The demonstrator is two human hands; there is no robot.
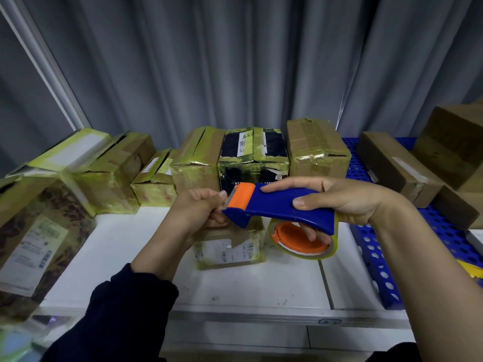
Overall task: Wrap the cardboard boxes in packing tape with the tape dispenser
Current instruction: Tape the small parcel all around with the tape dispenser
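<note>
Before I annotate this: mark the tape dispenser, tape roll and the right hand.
tape dispenser [277, 205]: head view, blue handle.
tape roll [313, 258]: head view, lower rim.
right hand [347, 202]: head view, back of hand.

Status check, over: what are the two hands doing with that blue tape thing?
Right hand grips tape dispenser. Left hand pinches its orange front end. Small box waits below, on table. Nothing blocking.

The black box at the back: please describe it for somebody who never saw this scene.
Find the grey curtain behind the white table; a row of taped boxes stands along it. The black box is in its middle, behind the blue tape dispenser. Its neighbours are brown cardboard; it alone is dark.
</note>
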